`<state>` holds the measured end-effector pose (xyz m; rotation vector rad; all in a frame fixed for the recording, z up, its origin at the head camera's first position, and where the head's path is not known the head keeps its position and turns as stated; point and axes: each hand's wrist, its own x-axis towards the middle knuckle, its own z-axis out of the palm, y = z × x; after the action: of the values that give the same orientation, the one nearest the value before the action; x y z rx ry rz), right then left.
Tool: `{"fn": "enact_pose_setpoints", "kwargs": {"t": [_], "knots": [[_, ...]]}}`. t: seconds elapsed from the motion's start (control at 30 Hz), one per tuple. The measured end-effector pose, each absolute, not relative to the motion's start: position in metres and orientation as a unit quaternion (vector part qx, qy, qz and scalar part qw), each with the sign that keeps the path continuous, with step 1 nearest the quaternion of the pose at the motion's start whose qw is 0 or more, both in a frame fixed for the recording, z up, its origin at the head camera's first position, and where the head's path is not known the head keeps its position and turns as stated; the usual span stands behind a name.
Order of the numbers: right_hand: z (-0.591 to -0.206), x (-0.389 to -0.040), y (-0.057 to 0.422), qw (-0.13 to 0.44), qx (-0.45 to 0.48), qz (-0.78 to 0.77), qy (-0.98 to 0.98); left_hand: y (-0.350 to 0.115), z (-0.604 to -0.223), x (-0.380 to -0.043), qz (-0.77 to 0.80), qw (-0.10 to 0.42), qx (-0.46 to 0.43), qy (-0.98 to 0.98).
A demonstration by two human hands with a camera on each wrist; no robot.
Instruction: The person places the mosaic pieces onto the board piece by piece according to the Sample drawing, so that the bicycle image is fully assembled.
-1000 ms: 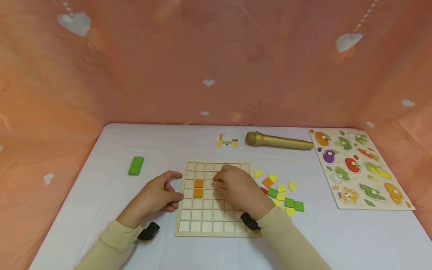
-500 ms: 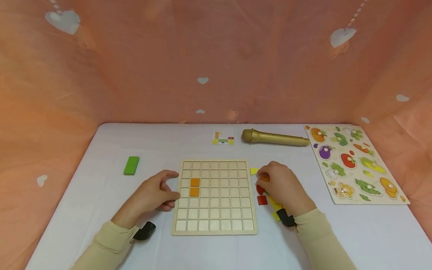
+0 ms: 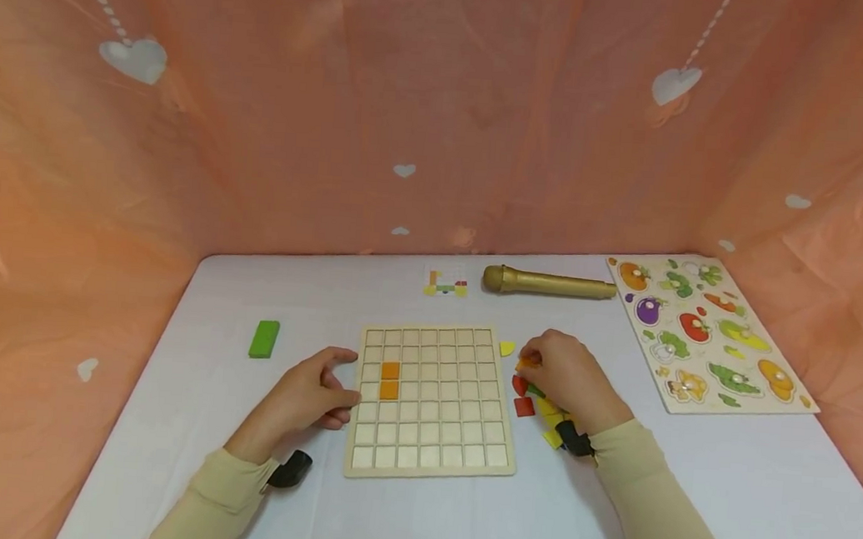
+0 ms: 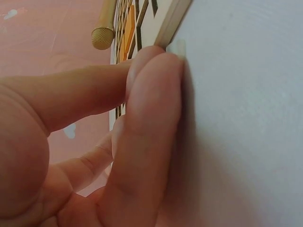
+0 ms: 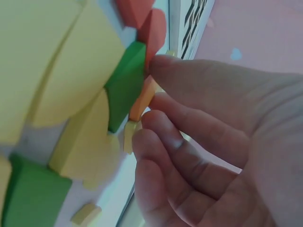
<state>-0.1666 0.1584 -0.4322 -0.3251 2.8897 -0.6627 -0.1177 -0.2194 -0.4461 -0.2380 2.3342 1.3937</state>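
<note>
A square wooden grid board (image 3: 430, 470) lies on the white table, with two orange square tiles (image 3: 389, 381) one above the other in its left part. My left hand (image 3: 308, 388) rests at the board's left edge, index finger and thumb against the rim; the left wrist view shows its fingertips (image 4: 158, 71) right at that rim. Right of the board, my right hand (image 3: 570, 375) pinches an orange tile (image 5: 143, 98) between thumb and index finger, among the loose tiles. A red tile (image 5: 155, 30) and a green tile (image 5: 127, 85) lie close by it.
More loose tiles, such as a red square (image 3: 524, 406) and a yellow quarter-round (image 3: 506, 348), lie beside the board. Behind stand a small pattern card (image 3: 446, 282) and a gold microphone (image 3: 551, 283). A green block (image 3: 265, 339) is left, a vegetable puzzle (image 3: 712, 339) right.
My right hand has moved from over the board, rightward to the loose tiles, and now has its fingers on an orange one. My left hand has stayed at the board's edge.
</note>
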Motion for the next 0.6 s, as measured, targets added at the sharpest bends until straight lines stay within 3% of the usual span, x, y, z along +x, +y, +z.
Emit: {"fn": "enact_pose_setpoints", "kwargs": {"t": [0.6], "knots": [[-0.4291,-0.1692,0.1575,0.093,-0.115,-0.212,0.966,-0.2188,-0.4451,-0.117,0.505,0.202,-0.089,0.834]]}}
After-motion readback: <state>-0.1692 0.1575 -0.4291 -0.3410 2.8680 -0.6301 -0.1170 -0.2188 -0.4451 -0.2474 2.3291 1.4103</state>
